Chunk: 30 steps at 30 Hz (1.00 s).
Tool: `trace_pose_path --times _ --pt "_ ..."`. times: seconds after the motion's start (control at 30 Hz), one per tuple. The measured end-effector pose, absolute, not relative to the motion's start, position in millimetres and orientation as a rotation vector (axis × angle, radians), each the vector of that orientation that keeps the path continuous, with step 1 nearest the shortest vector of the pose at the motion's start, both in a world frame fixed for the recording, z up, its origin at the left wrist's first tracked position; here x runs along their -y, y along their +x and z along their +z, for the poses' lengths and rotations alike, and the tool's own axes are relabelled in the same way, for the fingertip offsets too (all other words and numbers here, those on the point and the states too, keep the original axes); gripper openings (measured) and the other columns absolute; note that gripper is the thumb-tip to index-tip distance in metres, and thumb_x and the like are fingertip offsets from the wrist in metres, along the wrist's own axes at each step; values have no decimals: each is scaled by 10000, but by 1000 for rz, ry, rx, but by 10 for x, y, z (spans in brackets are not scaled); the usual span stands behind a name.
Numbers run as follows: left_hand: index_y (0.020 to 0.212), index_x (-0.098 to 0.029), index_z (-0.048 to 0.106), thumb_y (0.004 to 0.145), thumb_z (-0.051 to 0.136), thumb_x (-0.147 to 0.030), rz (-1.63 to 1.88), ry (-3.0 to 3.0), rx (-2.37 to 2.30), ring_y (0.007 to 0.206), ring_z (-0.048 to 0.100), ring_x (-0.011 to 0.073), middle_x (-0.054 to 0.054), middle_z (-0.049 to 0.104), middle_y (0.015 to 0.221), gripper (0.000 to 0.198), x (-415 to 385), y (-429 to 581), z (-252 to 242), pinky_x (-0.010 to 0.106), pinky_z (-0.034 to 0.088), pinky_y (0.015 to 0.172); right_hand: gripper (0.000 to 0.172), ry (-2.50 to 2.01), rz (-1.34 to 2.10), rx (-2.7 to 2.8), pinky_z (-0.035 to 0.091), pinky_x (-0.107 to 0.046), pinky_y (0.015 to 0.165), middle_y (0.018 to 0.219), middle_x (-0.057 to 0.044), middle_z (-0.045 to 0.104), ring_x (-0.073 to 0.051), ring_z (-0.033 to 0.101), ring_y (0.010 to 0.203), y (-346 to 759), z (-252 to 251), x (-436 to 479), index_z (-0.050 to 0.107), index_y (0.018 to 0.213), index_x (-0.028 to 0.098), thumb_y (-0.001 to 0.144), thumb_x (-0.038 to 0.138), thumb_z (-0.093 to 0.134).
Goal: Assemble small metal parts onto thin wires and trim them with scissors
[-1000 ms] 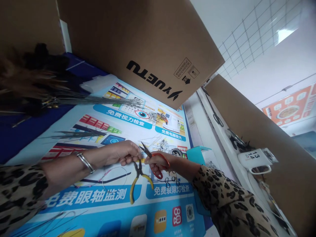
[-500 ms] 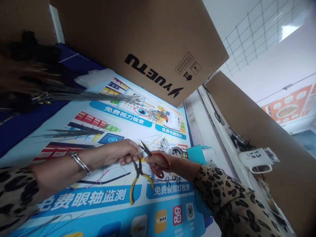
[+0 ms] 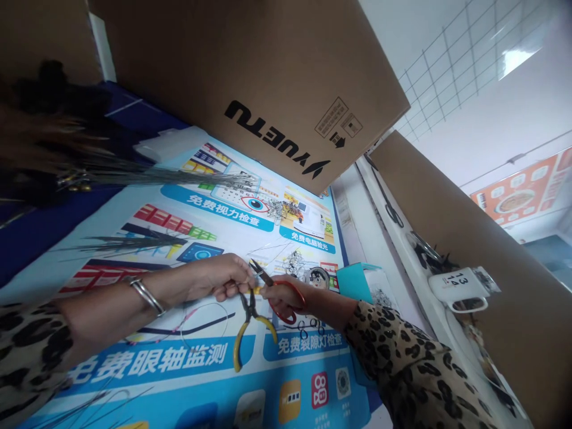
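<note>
My right hand [image 3: 281,293] grips red-handled scissors [image 3: 286,298], their dark blades pointing up and left toward my left fingertips. My left hand [image 3: 221,277] is pinched shut on a thin wire or thread too fine to make out, right at the scissor blades. Just below both hands, yellow-handled pliers [image 3: 248,325] lie on a blue printed poster [image 3: 187,357] that covers the table. A thin wire loop [image 3: 196,325] with small pink beads lies on the poster under my left wrist, which wears a silver bangle.
A large brown cardboard box [image 3: 268,77] stands behind the poster. Bundles of feathers on wire stems [image 3: 89,173] lie at the left. Small metal rings [image 3: 292,262], a teal box [image 3: 357,283] and a white mug [image 3: 460,289] sit to the right.
Both hands stay together at the same spot; the scissors have shifted slightly down and left. The view has tilted a little.
</note>
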<state>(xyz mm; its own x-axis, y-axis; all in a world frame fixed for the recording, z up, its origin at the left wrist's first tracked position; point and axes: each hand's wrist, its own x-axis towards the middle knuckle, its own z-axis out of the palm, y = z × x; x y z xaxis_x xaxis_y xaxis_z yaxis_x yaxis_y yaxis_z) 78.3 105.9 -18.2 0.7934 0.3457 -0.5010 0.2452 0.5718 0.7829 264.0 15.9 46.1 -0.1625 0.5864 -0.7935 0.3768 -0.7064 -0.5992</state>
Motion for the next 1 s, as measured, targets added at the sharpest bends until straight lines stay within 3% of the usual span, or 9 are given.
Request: trace_pose_path --times 0.17,0.33,0.43,0.57,0.7,0.8,0.9,0.93,1.0 --pt "751 -130 737 642 720 -224 41 958 -528 383 462 57 29 639 610 145 -1090 718 -159 143 334 320 377 -1934 1861 1608 344 -220 442 511 56 445 -99 441 425 2717 592 -104 460 708 200 928 499 524" --pt "850 -139 749 736 761 -298 137 962 -408 416 465 52 24 647 625 196 -1168 604 20 150 352 377 371 -2309 944 2168 436 -291 614 853 -66 678 -232 635 740 2688 651 109 582 1006 188 807 488 671" --pt "858 -155 733 742 779 -343 291 1001 -489 457 482 63 18 661 667 226 -1249 567 69 167 377 418 414 -2321 672 2360 476 -357 696 1072 -157 685 -310 658 900 2645 636 286 569 1147 172 811 407 629" --pt "878 -172 704 705 790 -465 333 1155 -687 563 615 125 35 708 754 352 -1424 592 28 217 466 516 432 -2243 507 2478 493 -414 787 1121 -193 675 -340 645 993 2627 640 429 572 1211 161 841 384 581" --pt "872 -160 684 679 759 -555 348 1418 -795 712 704 197 78 738 796 446 -1636 719 12 244 504 589 421 -2251 474 2503 487 -460 776 1033 -203 701 -370 655 946 2648 672 458 613 1214 170 863 400 570" --pt "909 -155 687 707 708 -515 287 1588 -924 779 716 213 112 755 900 414 -1773 885 35 225 498 560 296 -2267 599 2367 469 -497 830 1001 -186 709 -386 641 987 2693 663 429 674 1068 184 816 329 621" --pt "857 -143 686 702 697 -432 246 1676 -1034 760 711 216 128 756 894 328 -1873 1092 54 215 484 522 75 -2088 1021 1634 445 -477 935 962 -119 715 -350 604 1091 2778 576 314 674 823 195 755 227 681" --pt "830 -136 683 693 706 -408 236 1697 -1059 735 706 215 130 754 860 305 -1895 1162 61 215 479 510 73 -1915 1176 1247 450 -451 951 928 -99 716 -325 607 1092 2811 529 256 669 785 192 725 177 708" --pt "781 -124 677 685 728 -372 195 1737 -1100 662 690 205 129 746 780 271 -1919 1291 84 220 477 493 93 -1771 1241 993 515 -400 875 882 -69 710 -258 666 962 2870 419 131 657 864 187 782 217 689"
